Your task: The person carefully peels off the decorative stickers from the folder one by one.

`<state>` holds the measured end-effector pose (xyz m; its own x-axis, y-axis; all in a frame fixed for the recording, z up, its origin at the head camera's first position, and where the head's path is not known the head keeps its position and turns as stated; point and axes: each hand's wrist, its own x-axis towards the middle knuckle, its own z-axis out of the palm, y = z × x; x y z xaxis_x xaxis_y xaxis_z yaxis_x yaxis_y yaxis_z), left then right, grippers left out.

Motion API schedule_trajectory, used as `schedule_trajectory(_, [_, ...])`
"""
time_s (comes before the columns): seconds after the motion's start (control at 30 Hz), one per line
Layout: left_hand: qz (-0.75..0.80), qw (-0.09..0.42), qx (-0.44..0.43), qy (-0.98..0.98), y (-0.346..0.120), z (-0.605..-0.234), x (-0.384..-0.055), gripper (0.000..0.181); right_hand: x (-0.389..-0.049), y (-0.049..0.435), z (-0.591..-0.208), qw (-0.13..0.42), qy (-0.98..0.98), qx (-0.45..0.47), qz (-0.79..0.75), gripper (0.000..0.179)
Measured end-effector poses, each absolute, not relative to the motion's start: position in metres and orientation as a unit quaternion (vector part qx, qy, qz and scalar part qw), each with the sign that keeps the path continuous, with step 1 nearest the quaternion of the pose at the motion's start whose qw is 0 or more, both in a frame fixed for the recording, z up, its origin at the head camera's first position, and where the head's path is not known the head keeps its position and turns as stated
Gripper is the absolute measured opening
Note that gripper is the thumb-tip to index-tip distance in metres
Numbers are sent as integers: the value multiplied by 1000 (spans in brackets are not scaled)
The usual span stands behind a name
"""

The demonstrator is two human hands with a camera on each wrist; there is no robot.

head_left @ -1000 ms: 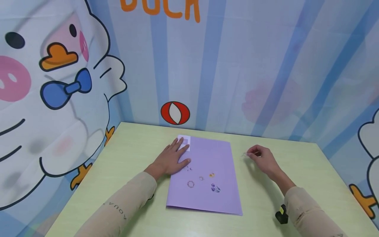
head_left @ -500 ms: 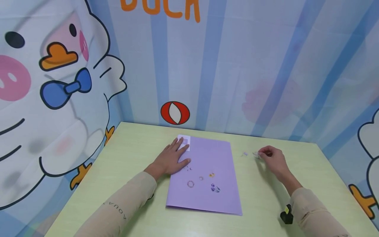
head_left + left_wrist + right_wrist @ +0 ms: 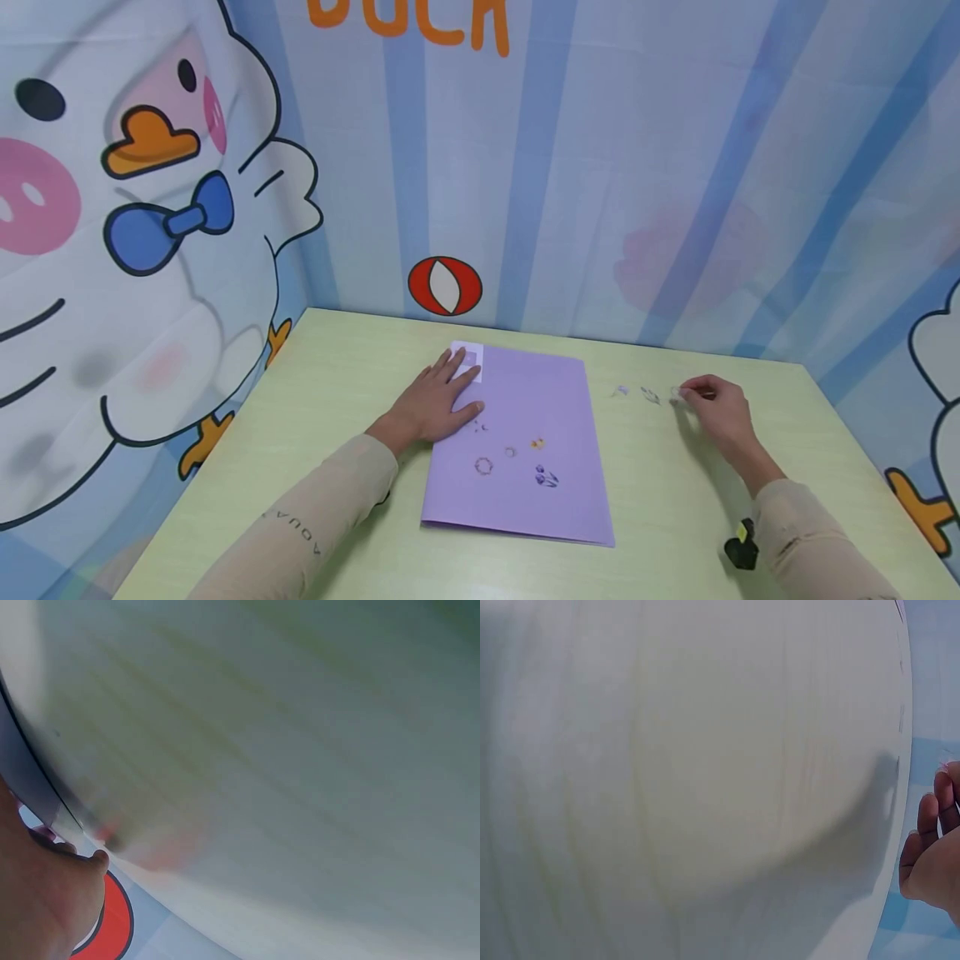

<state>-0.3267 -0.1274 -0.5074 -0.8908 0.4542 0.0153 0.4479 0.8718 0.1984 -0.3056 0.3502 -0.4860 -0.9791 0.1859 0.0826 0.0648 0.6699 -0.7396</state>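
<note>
My left hand [image 3: 429, 404] lies with spread, straight fingers on the upper left of a purple folder [image 3: 540, 392], partly covering a white label [image 3: 476, 346] at its corner. Right of the folder, thumb and fingertips of my right hand [image 3: 718, 410] pinch a small clear sticker [image 3: 676, 392] close over the table. To its left, a violet-tinted sticker [image 3: 621, 390] and a leaf-like outline sticker [image 3: 650, 396] lie in a row. The right wrist view catches only the curled fingers [image 3: 928, 817] at its edge; the left wrist view shows part of the left hand [image 3: 56, 892].
Several small decorations sit on the folder's lower half, among them a purple flower [image 3: 547, 476], a round wreath [image 3: 483, 466] and a yellow piece [image 3: 537, 443]. The pale table [image 3: 360, 358] ends at a cartoon duck backdrop [image 3: 480, 167]. A black device [image 3: 741, 546] hangs at the right cuff.
My right hand has moved rightward in steps, leaving the violet-tinted sticker and then the leaf-like sticker on the table. The left hand and folder have stayed put.
</note>
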Motion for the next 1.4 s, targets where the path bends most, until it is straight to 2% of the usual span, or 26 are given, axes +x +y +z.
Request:
schedule_trajectory(0.47, [100, 17, 233, 967, -128, -507, -327, 79, -302, 367, -494, 65, -907, -113, 402, 34])
schedule_trajectory(0.9, [99, 16, 236, 966, -128, -504, -325, 79, -296, 382, -495, 42, -912, -111, 391, 34])
schedule_trajectory(1.4, [105, 17, 235, 966, -128, -504, -325, 79, -299, 382, -499, 57, -921, -105, 371, 36])
